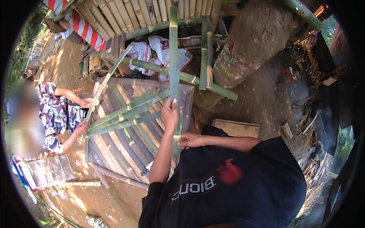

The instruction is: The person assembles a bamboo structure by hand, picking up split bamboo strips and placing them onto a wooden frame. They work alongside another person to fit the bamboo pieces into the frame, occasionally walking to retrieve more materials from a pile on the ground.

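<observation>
A long split bamboo strip (pixel 174 57), green and flat, stands out in front of me from my chest to the far slatted bamboo structure. My left hand (pixel 170 115) is wrapped round it partway along, with the thumb lying on its face. At the strip's near end, my right hand (pixel 190 140) pinches it close to my black shirt. Beneath the strip is a slatted bamboo table (pixel 114 146), with more green bamboo strips (pixel 131 109) lying across it. On the left, a co-worker in a patterned shirt (pixel 49 100) holds another thin bamboo strip (pixel 108 78) with both hands.
A green bamboo pole (pixel 152 67) crosses beyond the table, near white sacks (pixel 140 52). A thick log (pixel 253 41) leans at the far right. A wooden board (pixel 236 128) lies on the dirt floor beside me. Wood scraps and haze are at the right.
</observation>
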`<act>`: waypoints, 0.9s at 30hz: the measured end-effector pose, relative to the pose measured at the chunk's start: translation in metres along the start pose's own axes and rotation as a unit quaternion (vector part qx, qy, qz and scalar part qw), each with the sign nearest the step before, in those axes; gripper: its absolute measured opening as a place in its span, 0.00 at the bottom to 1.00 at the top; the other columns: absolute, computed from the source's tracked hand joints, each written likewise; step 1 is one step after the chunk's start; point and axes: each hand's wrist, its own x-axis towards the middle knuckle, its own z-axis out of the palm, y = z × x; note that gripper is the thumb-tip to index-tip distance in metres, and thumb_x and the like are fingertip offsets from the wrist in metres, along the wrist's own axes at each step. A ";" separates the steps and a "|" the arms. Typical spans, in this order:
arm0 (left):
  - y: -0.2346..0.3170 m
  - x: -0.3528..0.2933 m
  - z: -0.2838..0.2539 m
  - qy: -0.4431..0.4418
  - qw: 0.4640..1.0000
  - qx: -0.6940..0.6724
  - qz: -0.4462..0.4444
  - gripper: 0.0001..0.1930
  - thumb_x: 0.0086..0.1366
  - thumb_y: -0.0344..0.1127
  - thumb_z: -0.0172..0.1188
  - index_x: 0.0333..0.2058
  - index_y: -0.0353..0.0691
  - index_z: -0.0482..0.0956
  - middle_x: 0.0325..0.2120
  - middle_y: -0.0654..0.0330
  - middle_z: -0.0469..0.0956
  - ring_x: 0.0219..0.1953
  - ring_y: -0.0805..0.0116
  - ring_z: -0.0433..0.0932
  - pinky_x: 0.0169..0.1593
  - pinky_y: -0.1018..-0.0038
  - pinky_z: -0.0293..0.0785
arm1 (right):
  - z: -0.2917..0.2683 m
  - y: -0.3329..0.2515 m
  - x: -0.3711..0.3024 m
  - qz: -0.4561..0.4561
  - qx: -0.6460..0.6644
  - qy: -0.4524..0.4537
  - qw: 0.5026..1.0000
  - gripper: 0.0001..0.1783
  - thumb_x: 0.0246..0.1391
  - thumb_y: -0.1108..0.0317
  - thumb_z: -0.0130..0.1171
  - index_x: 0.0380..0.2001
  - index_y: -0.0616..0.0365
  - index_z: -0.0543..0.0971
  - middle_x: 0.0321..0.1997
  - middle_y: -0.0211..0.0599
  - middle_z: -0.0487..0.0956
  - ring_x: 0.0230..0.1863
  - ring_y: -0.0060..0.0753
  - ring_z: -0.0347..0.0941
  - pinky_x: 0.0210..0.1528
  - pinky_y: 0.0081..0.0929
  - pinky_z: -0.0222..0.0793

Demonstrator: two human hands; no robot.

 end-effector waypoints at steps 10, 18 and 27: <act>-0.034 0.190 0.109 -0.140 0.976 -0.105 -0.129 0.10 0.68 0.30 0.48 0.46 0.36 0.72 0.32 0.57 0.77 0.28 0.68 0.78 0.31 0.73 0.77 | -0.097 -0.032 0.033 -0.098 0.348 0.296 0.884 0.18 0.62 0.65 0.51 0.52 0.51 0.62 0.36 0.36 0.76 0.32 0.30 0.78 0.28 0.27 0.79; -0.073 0.281 0.146 -0.150 0.966 -0.096 -0.189 0.12 0.68 0.27 0.45 0.47 0.36 0.73 0.32 0.56 0.76 0.26 0.68 0.77 0.29 0.73 0.76 | -0.169 -0.047 0.067 -0.118 0.427 0.319 0.837 0.15 0.61 0.66 0.53 0.49 0.51 0.65 0.37 0.33 0.73 0.34 0.32 0.78 0.31 0.30 0.81; -0.088 0.323 0.175 -0.179 0.957 -0.096 -0.206 0.14 0.68 0.26 0.45 0.50 0.35 0.71 0.36 0.56 0.75 0.29 0.65 0.78 0.31 0.72 0.78 | -0.219 -0.036 0.085 -0.101 0.440 0.341 0.825 0.16 0.59 0.66 0.56 0.48 0.50 0.66 0.36 0.31 0.73 0.32 0.31 0.78 0.28 0.28 0.80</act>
